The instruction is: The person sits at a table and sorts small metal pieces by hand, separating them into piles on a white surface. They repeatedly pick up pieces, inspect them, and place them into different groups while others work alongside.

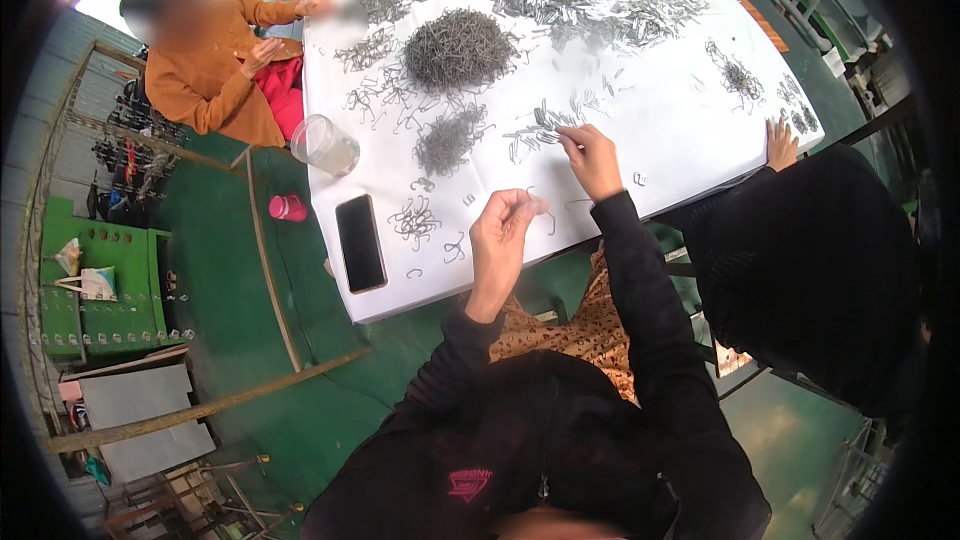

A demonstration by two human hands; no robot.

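My left hand (503,240) is raised over the near edge of the table, thumb and forefinger pinched on a thin bent wire hook (551,222). My right hand (592,158) reaches forward to a small spread of short grey metal pieces (530,140). Its fingertips are pinched together at the edge of these pieces; whether one is between them is too small to tell. Left of my left hand lies a loose cluster of wire hooks (414,221). Beyond it is a dense grey heap of small parts (450,143).
A white-covered table (440,285) carries a phone (361,244), a clear plastic tub (328,147), a big heap of hooks (460,50) and scattered metal pieces (600,0). A person in brown (215,60) works at the left; another in black (800,270) sits at my right.
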